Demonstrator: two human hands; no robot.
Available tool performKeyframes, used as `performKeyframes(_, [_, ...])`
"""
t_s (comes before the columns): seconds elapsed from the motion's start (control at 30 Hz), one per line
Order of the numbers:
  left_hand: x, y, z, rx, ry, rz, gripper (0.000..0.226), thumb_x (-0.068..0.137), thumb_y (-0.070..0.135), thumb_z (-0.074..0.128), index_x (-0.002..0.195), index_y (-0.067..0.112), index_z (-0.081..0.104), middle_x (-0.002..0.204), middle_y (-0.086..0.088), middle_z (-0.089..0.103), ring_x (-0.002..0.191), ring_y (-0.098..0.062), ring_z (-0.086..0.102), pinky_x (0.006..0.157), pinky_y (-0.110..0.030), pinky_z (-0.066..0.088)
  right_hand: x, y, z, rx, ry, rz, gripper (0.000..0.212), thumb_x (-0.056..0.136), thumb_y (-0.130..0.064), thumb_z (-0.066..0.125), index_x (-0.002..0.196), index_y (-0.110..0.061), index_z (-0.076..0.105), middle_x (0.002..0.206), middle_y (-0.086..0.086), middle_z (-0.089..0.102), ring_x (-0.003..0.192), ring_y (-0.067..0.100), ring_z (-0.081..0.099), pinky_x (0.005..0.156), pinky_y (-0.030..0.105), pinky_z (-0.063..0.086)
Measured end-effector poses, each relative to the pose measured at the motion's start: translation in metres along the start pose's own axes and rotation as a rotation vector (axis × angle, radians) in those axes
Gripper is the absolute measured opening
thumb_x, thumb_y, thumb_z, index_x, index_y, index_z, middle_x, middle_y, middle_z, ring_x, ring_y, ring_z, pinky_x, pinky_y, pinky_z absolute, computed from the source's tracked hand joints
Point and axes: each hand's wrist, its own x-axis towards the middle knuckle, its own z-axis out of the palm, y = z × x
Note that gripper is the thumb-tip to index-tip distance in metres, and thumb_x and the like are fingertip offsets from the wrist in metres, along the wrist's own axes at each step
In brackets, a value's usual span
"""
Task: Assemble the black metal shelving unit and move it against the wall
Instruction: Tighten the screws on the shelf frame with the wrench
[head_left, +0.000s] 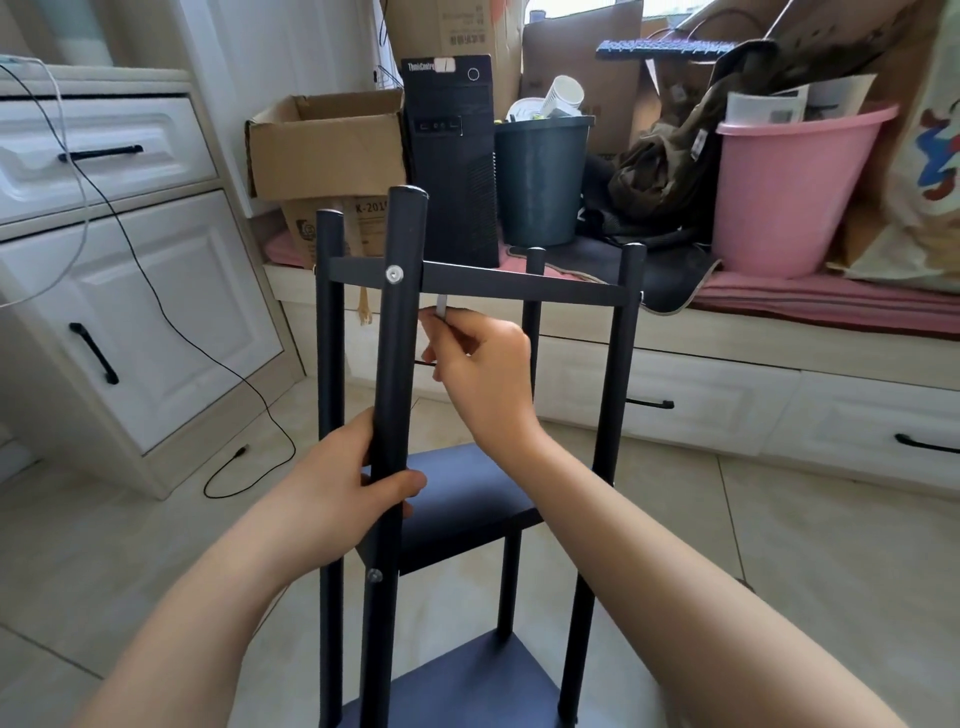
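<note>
Two hands are busy on the black metal shelving unit (467, 493), which stands upright on the tiled floor (779, 519), just in front of the window seat (727, 332) and not against any wall that I can see. The left hand (337, 488) is wrapped around the unit's nearest post (395, 364), fingers behind and thumb across the front, a little above the middle shelf (467, 499). The right hand (483, 364) sits behind that post, just under the unit's top rail (519, 283), fingers pinched on a small silver hex key (441, 306) that points up toward the rail.

A silver bolt head (394, 274) shows on the post where the rail crosses it, and another lower down (375, 575). I cannot see what the key's tip is seated in; the rail hides it.

My worry is the key slipping. If it is only partly engaged, a hard turn could round the fastener or jab the knuckles into the rail's edge. If the left hand slackens, I'd expect the post to twist and the joint to pull crooked, leaving the unit wobbly. The black cable (208, 332) trailing across the floor to the unit's left looks like a snag once the unit gets shifted.
</note>
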Motion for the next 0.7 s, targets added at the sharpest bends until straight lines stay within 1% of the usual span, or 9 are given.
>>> performKeyframes(0.1, [-0.002,0.001,-0.001,-0.009,0.014,-0.014,0.021,0.09,0.02,0.072,0.093,0.015,0.052,0.088,-0.007,0.068,0.071,-0.009,0.075,0.063,-0.031,0.055,0.0,-0.003,-0.013,-0.051,-0.085,0.022,0.018,0.096,-0.012,0.063,0.089,-0.003,0.077,0.061,-0.014,0.061,0.051,-0.001,0.058,0.061,0.02,0.047])
performKeyframes(0.2, [-0.003,0.002,-0.002,-0.018,0.0,-0.014,0.02,0.09,0.02,0.072,0.094,0.019,0.051,0.09,-0.008,0.068,0.073,-0.01,0.075,0.066,-0.033,0.056,0.003,-0.008,-0.025,-0.12,-0.159,0.048,0.019,0.094,-0.015,0.065,0.086,-0.005,0.078,0.06,-0.008,0.064,0.049,0.001,0.056,0.061,0.024,0.052])
performKeyframes(0.33, [-0.006,0.003,-0.002,-0.025,-0.008,-0.012,0.021,0.09,0.02,0.072,0.096,0.018,0.052,0.091,-0.008,0.069,0.072,-0.01,0.075,0.065,-0.031,0.057,0.006,-0.016,-0.035,-0.187,-0.21,0.057,0.016,0.094,-0.015,0.066,0.088,-0.006,0.079,0.059,-0.007,0.064,0.046,-0.002,0.055,0.057,0.012,0.046])
performKeyframes(0.43, [-0.007,0.003,-0.001,-0.021,-0.014,-0.004,0.021,0.09,0.02,0.072,0.097,0.018,0.052,0.092,-0.008,0.069,0.072,-0.009,0.075,0.062,-0.027,0.057,0.01,-0.022,-0.039,-0.212,-0.247,0.07,0.016,0.093,-0.014,0.066,0.087,-0.007,0.078,0.059,-0.004,0.064,0.044,-0.003,0.055,0.053,0.01,0.042])
performKeyframes(0.5, [-0.007,0.004,-0.001,-0.028,-0.014,-0.004,0.021,0.09,0.02,0.072,0.097,0.018,0.052,0.091,-0.008,0.069,0.072,-0.01,0.075,0.062,-0.028,0.057,0.012,-0.027,-0.041,-0.239,-0.267,0.064,0.016,0.093,-0.014,0.065,0.086,-0.006,0.078,0.059,-0.003,0.065,0.042,-0.003,0.054,0.051,0.009,0.041])
performKeyframes(0.57, [-0.006,0.003,-0.002,-0.029,-0.012,-0.007,0.021,0.09,0.02,0.072,0.096,0.019,0.052,0.091,-0.006,0.069,0.072,-0.01,0.075,0.061,-0.028,0.057,0.014,-0.031,-0.043,-0.253,-0.27,0.049,0.018,0.094,-0.013,0.065,0.084,-0.004,0.077,0.06,-0.001,0.065,0.041,-0.006,0.054,0.05,0.01,0.042])
performKeyframes(0.67, [-0.006,0.002,-0.002,-0.037,-0.015,-0.004,0.021,0.09,0.02,0.072,0.095,0.02,0.052,0.091,-0.006,0.069,0.073,-0.011,0.075,0.062,-0.03,0.059,0.015,-0.034,-0.043,-0.269,-0.267,0.042,0.019,0.094,-0.013,0.065,0.084,-0.003,0.077,0.061,0.003,0.067,0.041,-0.008,0.054,0.053,0.018,0.047])
performKeyframes(0.7, [-0.006,0.002,-0.002,-0.048,-0.017,-0.004,0.021,0.09,0.019,0.072,0.095,0.02,0.052,0.091,-0.007,0.069,0.073,-0.012,0.076,0.064,-0.034,0.06,0.015,-0.034,-0.043,-0.265,-0.267,0.051,0.018,0.094,-0.013,0.065,0.085,-0.004,0.078,0.061,0.001,0.067,0.042,-0.007,0.054,0.053,0.016,0.045])
